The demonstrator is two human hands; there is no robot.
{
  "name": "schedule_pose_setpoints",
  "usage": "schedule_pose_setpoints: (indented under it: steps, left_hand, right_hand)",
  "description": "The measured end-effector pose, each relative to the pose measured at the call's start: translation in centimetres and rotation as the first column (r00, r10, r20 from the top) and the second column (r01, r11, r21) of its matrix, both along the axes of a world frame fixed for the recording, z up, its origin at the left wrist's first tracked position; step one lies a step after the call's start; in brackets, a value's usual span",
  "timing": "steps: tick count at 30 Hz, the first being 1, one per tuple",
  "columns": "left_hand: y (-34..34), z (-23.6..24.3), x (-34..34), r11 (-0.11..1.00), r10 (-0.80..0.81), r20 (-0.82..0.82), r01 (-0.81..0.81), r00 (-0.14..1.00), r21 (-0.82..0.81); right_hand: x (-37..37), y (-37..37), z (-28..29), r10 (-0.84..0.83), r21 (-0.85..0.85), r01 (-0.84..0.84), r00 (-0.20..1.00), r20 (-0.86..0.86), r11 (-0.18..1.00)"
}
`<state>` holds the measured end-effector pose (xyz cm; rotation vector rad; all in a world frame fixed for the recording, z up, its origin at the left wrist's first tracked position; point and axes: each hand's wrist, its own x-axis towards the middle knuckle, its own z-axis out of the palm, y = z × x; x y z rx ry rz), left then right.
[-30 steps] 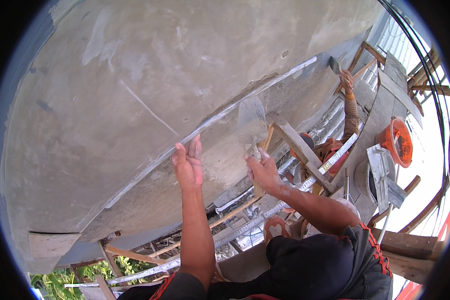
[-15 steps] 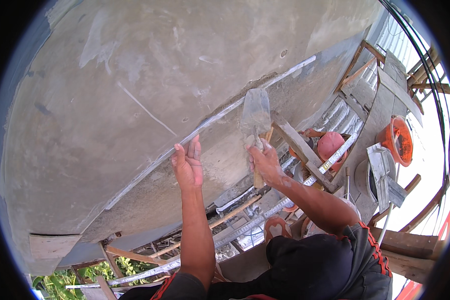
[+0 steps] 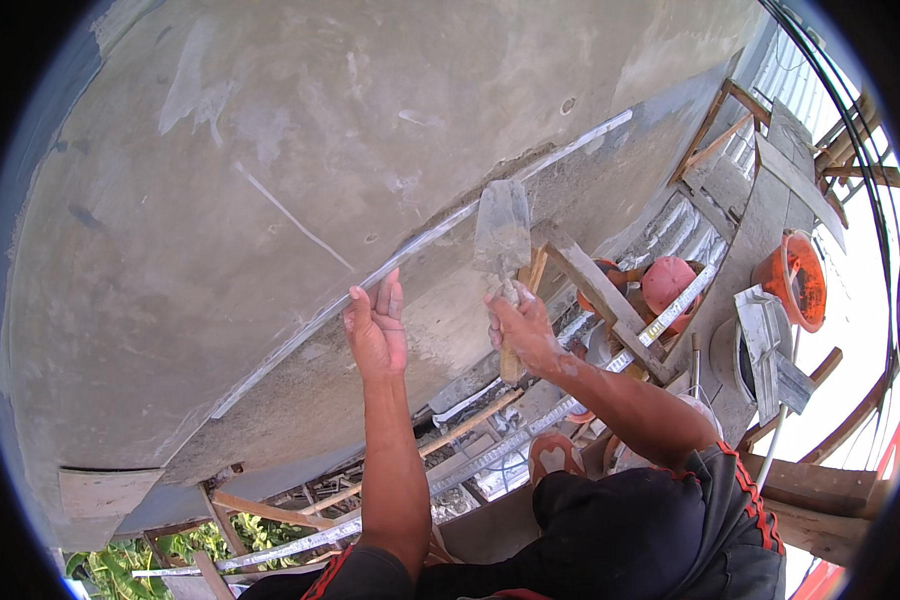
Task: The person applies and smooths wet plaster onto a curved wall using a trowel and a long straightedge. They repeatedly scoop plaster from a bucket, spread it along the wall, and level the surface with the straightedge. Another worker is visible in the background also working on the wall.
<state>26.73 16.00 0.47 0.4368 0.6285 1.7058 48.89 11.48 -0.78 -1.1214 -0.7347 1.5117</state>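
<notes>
Head view: the right hand point(image 3: 522, 325) grips a trowel point(image 3: 503, 225) near the pale strip point(image 3: 432, 234), the left hand's point(image 3: 378, 335) fingers parted at that strip; the wall point(image 3: 310, 150) above appears mostly smoothed, the rough mortar point(image 3: 518, 163) along the strip seemingly unfinished.

The right hand point(image 3: 523, 325) and its trowel point(image 3: 502, 228) have shifted slightly leftward since half a second ago. A co-worker point(image 3: 672, 302), arm raised a second ago, has lowered it, pink cap point(image 3: 667, 280) now showing.
</notes>
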Motion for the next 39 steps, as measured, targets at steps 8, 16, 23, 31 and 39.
schedule_pose_setpoints:
  steps: [8, 16, 23, 31, 39]
  left_hand:
    - [-0.2, 0.1, 0.0, 1.000, 0.025, -0.003, -0.025, 1.000, 0.013]
    - [-0.1, 0.4, 0.4, 1.000, 0.012, 0.001, -0.012, 1.000, 0.010]
    - [0.1, 0.7, 0.0, 0.999, -0.005, -0.010, 0.006, 1.000, 0.046]
    - [0.1, 0.6, 0.3, 0.997, -0.036, -0.009, 0.037, 0.999, 0.066]
    - [0.2, 0.6, 0.0, 0.993, -0.042, -0.024, 0.044, 0.999, 0.107]
  right_hand:
    - [0.3, -1.5, 1.6, 0.208, -0.043, -0.210, 0.887, 0.411, 0.977]
    - [0.0, -8.0, -3.2, 0.129, 0.090, -0.298, 0.641, 0.756, 0.950]
    - [3.0, -8.7, -2.5, 0.466, -0.306, -0.538, 0.188, 0.864, 0.785]
    - [8.3, -9.0, -2.7, 0.723, -0.334, -0.687, 0.407, 0.558, 0.645]
    - [9.9, -9.0, -1.0, 0.562, -0.404, -0.672, 0.022, 0.827, 0.620]
